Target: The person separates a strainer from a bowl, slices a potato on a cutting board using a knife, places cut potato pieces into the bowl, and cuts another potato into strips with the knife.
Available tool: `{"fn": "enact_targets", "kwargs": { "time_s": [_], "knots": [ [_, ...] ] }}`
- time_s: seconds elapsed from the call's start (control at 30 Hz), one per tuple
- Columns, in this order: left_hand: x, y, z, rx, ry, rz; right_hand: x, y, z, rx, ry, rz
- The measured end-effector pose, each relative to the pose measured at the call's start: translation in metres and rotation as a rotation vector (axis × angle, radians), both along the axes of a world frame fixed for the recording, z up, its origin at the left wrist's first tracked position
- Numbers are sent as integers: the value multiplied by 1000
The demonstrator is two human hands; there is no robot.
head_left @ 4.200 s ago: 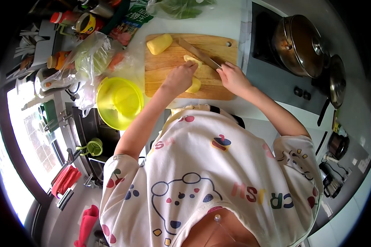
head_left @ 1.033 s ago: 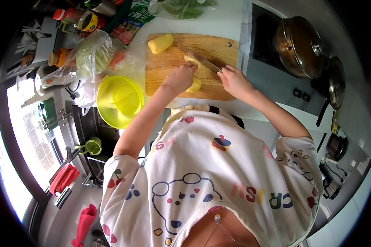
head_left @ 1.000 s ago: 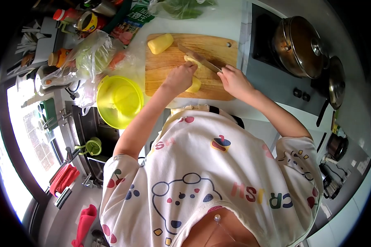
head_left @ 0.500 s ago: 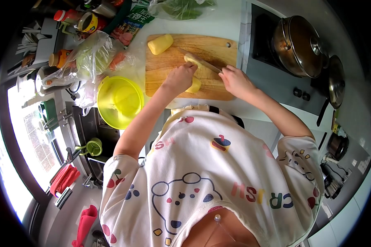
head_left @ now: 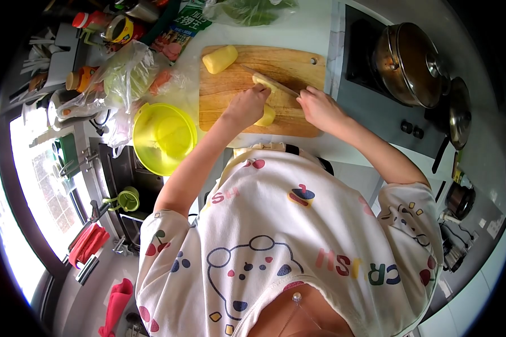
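A wooden cutting board (head_left: 222, 90) lies on the counter in front of me. My left hand (head_left: 247, 108) is closed, its fingertips pinching a peeled yellow potato piece (head_left: 258, 80) at the middle of the board. In my right hand (head_left: 321, 109) the fingers wrap round the handle of a kitchen knife (head_left: 281, 87), its blade slanting up and left along the far side of that piece. Whether the edge is in the potato I cannot tell. Another potato piece (head_left: 266, 117) sits below my left fingers, partly hidden by the wrist. A larger peeled potato (head_left: 220, 59) rests at the board's upper left corner.
A yellow-green bowl (head_left: 180, 140) stands left of the board, near the sink (head_left: 114, 168). Bagged vegetables (head_left: 130, 78), jars (head_left: 121, 31) and a green packet (head_left: 181, 28) crowd the upper left. On the right, a lidded pan (head_left: 407, 64) sits on the stove (head_left: 371, 112).
My right hand and the knife have shifted very slightly up and left. My left hand stays on the potato piece.
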State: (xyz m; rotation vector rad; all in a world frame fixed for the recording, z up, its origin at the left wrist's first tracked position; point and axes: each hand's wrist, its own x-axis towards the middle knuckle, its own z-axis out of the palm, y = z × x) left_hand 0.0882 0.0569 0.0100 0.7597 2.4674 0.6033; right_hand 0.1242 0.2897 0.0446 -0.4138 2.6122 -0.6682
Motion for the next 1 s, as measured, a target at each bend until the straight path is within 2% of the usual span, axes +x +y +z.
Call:
{"fn": "enact_targets", "kwargs": {
  "time_s": [0.43, 0.63, 1.0],
  "knots": [
    [2, -2, 1, 41, -10, 27, 4, 2, -20, -131, 72, -151],
    [2, 0, -1, 15, -5, 18, 9, 3, 4, -104, 24, -102],
    [1, 1, 1, -2, -18, 10, 11, 9, 3, -35, 44, -33]
  ]
}}
